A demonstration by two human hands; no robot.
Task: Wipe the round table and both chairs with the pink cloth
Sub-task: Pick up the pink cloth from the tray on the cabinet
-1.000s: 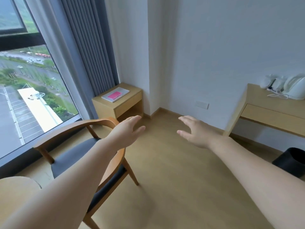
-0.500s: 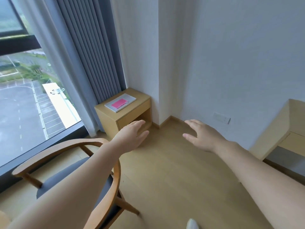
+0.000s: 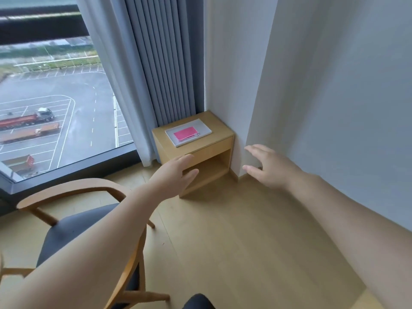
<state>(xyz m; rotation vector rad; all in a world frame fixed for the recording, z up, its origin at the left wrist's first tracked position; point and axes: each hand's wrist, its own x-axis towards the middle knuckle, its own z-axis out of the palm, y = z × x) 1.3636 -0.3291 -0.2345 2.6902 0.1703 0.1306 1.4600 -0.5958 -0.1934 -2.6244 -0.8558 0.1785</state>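
The pink cloth [image 3: 185, 133] lies folded on a pale grey tray [image 3: 200, 127] on top of a small wooden side cabinet [image 3: 214, 150] in the corner. My left hand [image 3: 176, 175] reaches forward, fingers apart and empty, in front of the cabinet's drawer. My right hand [image 3: 265, 168] is stretched out to the right of the cabinet, open and empty, near the wall corner. A wooden chair [image 3: 73, 190] with a dark seat stands at lower left, under my left forearm. The round table is out of view.
A large window [image 3: 55, 108] and grey curtains [image 3: 160, 63] fill the left. A white wall [image 3: 334, 108] runs along the right. Pale wooden floor [image 3: 234, 241] lies between the chair and the wall. A dark shape [image 3: 198, 302] shows at the bottom edge.
The view has swung left and moved closer to the side cabinet. The desk and bin on the right have left the frame. Both hands stay open and now reach near the cabinet.
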